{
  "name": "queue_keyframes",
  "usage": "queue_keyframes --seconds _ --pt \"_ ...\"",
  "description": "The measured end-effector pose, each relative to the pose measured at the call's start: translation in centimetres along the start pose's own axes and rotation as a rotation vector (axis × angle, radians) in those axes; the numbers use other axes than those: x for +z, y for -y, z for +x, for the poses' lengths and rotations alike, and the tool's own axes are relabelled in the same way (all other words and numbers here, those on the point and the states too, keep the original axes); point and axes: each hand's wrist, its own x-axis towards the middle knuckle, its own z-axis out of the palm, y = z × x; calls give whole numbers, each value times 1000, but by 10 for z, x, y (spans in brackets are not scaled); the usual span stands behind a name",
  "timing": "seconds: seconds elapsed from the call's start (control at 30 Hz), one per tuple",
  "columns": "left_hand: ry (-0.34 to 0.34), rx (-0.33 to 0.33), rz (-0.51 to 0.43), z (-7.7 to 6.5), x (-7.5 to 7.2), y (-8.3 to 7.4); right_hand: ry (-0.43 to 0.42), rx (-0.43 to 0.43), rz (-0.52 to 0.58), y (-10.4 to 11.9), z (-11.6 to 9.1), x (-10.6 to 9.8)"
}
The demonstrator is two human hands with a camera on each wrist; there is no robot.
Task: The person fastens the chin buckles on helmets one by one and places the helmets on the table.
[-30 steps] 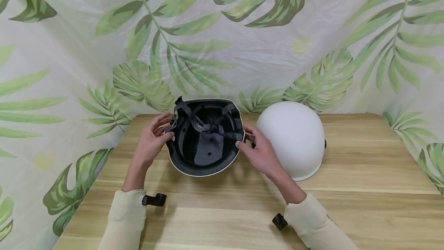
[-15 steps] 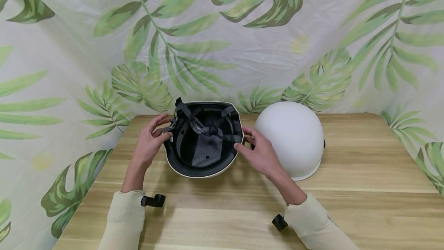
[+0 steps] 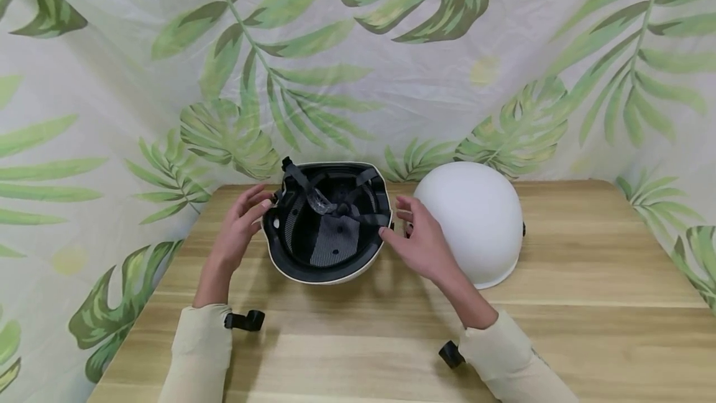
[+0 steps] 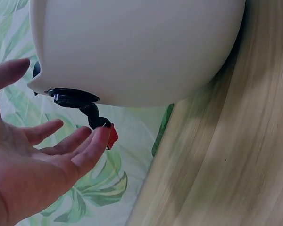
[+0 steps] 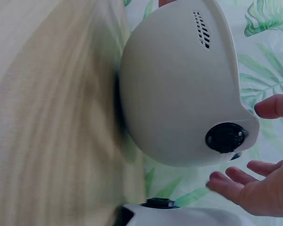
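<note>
A white helmet [image 3: 324, 274] lies upside down on the table, its black padded inside and dark straps [image 3: 302, 179] facing up. Left of its rim is my left hand [image 3: 234, 229], fingers spread and loosely bent. In the left wrist view its fingertips are by a dangling strap with a red end [image 4: 113, 137], below a black side knob [image 4: 74, 97]; whether they touch it I cannot tell. My right hand [image 3: 422, 241] is held beside the helmet's right rim. In the right wrist view its thumb and relaxed fingers stand apart from the shell [image 5: 174, 89].
A second white helmet [image 3: 470, 222], dome up, sits just right of my right hand. Both stand near the back of the wooden table [image 3: 358, 353], before a leaf-print cloth [image 3: 414, 98]. Black cameras [image 3: 246, 321] are worn at both cuffs.
Both hands held the upturned helmet's rim earlier. Now the fingers have loosened and drawn a little away from its sides. The helmet has shifted slightly and come to rest.
</note>
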Motion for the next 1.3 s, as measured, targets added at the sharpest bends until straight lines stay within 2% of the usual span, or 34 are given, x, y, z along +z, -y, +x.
queue_keyframes --seconds 0.2,0.4,0.5,0.7,0.97,1.3 --pt "-5 -27 -27 3 -5 4 -44 -98 -122 19 2 -2" --pt "0 -38 -22 6 -8 10 -26 -193 -158 42 13 1" --pt "-7 -15 -52 6 -9 15 17 -229 -180 49 24 5" --pt "-41 82 -166 10 -7 23 82 -305 -266 61 49 18" --pt "-74 85 -234 13 -5 25 215 -305 -373 77 88 40" --pt "-97 138 -300 18 -1 29 280 -318 -287 80 112 57"
